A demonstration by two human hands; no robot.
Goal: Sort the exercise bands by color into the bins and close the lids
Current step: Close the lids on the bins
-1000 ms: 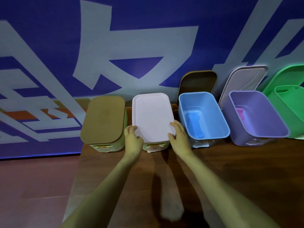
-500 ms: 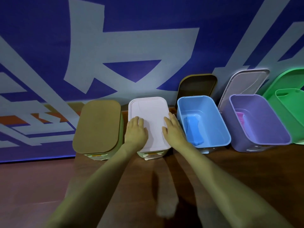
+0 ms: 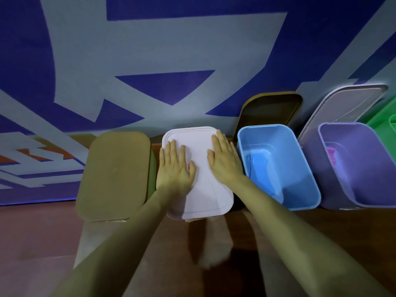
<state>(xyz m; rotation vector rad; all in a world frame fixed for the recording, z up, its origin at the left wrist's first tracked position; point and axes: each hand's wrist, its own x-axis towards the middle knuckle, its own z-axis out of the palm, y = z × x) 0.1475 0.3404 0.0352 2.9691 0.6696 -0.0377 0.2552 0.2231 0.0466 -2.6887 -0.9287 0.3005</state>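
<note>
"Counting along the table (image 3: 321, 232), how many bins are showing?"

"Four are showing plainly, sitting in a row against the blue-and-white wall (image 3: 171, 50): a tan-lidded bin (image 3: 113, 174) at the left, a pink-lidded bin (image 3: 199, 183) beside it, then a blue bin (image 3: 308, 189) and a purple bin (image 3: 364, 189). Some green plastic (image 3: 381, 123) is poking in at the right edge, too cut off to tell bin from lid."

"And lids?"

"Two are lying closed on the two left bins. Two more are leaning upright against the wall: a brown lid (image 3: 270, 110) behind the blue bin and a grey lid (image 3: 342, 108) behind the purple one. Both of those bins are standing open."

"Are any bands showing?"

"Two. A blue band (image 3: 263, 168) is lying on the floor of the blue bin, and a pink band (image 3: 332, 155) is lying inside the purple bin, at its far end."

"What are the hands doing?"

"The left hand (image 3: 175, 166) and the right hand (image 3: 225, 159) are both resting palm-down on the pink lid, fingers straight and spread. The left is covering the lid's left side, the right its far right corner. Neither is curling around or pinching anything."
</note>
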